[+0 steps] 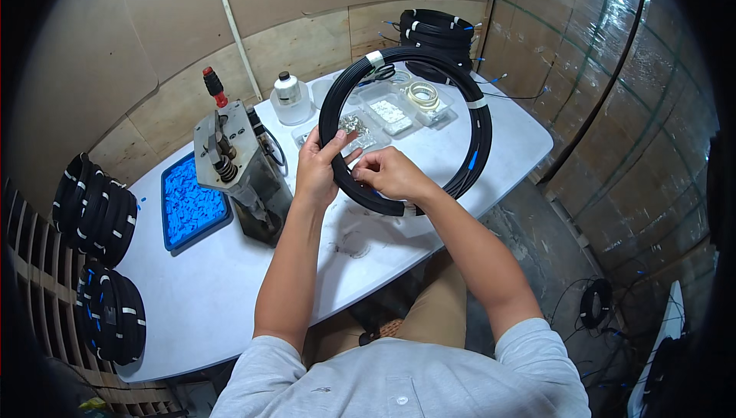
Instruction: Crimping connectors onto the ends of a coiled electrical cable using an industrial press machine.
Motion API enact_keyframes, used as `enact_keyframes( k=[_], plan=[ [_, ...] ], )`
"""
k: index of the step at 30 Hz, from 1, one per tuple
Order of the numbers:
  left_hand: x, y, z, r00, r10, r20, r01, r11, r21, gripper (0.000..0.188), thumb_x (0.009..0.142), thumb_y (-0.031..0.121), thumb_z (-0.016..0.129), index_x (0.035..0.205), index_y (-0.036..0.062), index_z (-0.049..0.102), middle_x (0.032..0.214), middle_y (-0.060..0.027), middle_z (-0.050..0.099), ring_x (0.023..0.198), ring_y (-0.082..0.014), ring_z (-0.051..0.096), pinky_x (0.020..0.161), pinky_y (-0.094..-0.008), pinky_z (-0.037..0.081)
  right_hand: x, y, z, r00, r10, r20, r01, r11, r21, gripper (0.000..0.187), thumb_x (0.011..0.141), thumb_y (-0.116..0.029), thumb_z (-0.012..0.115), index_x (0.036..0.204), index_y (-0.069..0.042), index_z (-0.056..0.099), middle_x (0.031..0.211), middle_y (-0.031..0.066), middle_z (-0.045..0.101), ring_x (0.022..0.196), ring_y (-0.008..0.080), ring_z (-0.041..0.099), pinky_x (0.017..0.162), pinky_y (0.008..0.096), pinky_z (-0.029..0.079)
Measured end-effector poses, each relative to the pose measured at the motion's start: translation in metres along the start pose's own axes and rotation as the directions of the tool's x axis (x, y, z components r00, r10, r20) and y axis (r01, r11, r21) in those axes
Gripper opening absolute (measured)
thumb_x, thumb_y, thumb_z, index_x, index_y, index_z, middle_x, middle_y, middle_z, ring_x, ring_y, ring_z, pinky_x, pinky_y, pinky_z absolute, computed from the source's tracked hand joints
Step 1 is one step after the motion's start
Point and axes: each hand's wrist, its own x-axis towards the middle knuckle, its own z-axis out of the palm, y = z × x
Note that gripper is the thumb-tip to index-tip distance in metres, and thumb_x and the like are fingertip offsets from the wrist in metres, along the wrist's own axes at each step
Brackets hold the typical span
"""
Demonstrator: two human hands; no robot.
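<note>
A large coil of black cable point(481, 130) is held up over the white table, tilted toward me. White tape bands wrap it in several places, and a blue piece shows on its right side. My left hand point(316, 169) grips the left side of the coil, thumb on the near face and fingers passing behind and inside the ring. Beside it, my right hand point(395, 174) is closed in a pinch at the coil's lower inner edge. What sits between its fingertips is too small to make out. The right wrist lies across the coil's lower part.
A metal bench press point(238, 165) with a red-and-black handle stands left of my arms, beside a blue tray point(175, 240) of small blue pieces. Behind are a white bottle point(287, 90) and clear boxes of small parts point(389, 115). Stacked cable coils point(437, 34) stand at the back right; others point(96, 207) are at left.
</note>
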Motion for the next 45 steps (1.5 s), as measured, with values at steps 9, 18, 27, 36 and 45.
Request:
enact_keyframes(
  k=[9, 18, 27, 36, 45],
  plan=[
    [0.000, -0.005, -0.011, 0.996, -0.030, -0.081, 0.033, 0.998, 0.047, 0.018, 0.101, 0.023, 0.070, 0.109, 0.0091, 0.062, 0.087, 0.0023, 0.058, 0.076, -0.0085, 0.057, 0.068, -0.0275, 0.053, -0.023, -0.056, -0.018, 0.962, 0.192, 0.195, -0.188, 0.981, -0.038, 0.022, 0.100, -0.017, 0.067, 0.086, -0.001, 0.070, 0.068, -0.0022, 0.063, 0.058, 0.0066, 0.053, 0.056, 0.0255, 0.045],
    [0.000, -0.005, -0.011, 0.999, -0.040, 0.011, 0.041, 0.997, -0.063, 0.022, 0.101, 0.027, 0.069, 0.109, 0.0102, 0.058, 0.084, -0.0003, 0.058, 0.073, -0.0125, 0.057, 0.064, -0.0265, 0.049, -0.038, -0.065, -0.004, 0.995, 0.055, 0.077, -0.026, 0.942, -0.334, 0.021, 0.094, -0.018, 0.068, 0.106, -0.001, 0.072, 0.074, 0.0104, 0.072, 0.067, 0.0212, 0.069, 0.067, 0.0350, 0.054],
    [-0.002, 0.005, -0.016, 0.988, -0.118, 0.104, 0.140, 0.961, -0.238, 0.029, 0.102, 0.036, 0.068, 0.108, 0.0114, 0.056, 0.079, -0.0014, 0.054, 0.066, -0.0133, 0.053, 0.056, -0.0256, 0.044, -0.040, -0.051, 0.019, 0.931, -0.363, -0.033, 0.340, 0.898, -0.280, 0.026, 0.091, -0.010, 0.066, 0.113, 0.003, 0.067, 0.103, 0.0197, 0.072, 0.083, 0.0312, 0.073, 0.077, 0.0376, 0.058],
    [-0.008, 0.018, -0.030, 0.970, -0.208, 0.129, 0.224, 0.966, -0.127, 0.056, 0.099, 0.072, 0.047, 0.099, 0.0176, 0.060, 0.065, -0.0024, 0.053, 0.056, -0.0145, 0.054, 0.050, -0.0254, 0.041, -0.052, -0.029, -0.010, 0.573, -0.761, -0.304, 0.369, 0.571, -0.734, 0.022, 0.077, -0.007, 0.077, 0.099, -0.008, 0.072, 0.103, 0.0096, 0.068, 0.103, 0.0311, 0.064, 0.094, 0.0443, 0.049],
    [0.000, 0.008, -0.046, 0.980, -0.081, 0.180, 0.060, 0.991, 0.117, 0.043, 0.091, 0.041, 0.077, 0.117, 0.0096, 0.062, 0.082, -0.0051, 0.064, 0.071, -0.0132, 0.061, 0.060, -0.0255, 0.048, -0.072, 0.014, -0.094, 0.836, 0.211, -0.506, -0.011, 0.929, 0.370, 0.031, 0.101, -0.029, 0.070, 0.121, -0.007, 0.060, 0.080, 0.0018, 0.058, 0.057, 0.0104, 0.053, 0.053, 0.0283, 0.048]
  ],
)
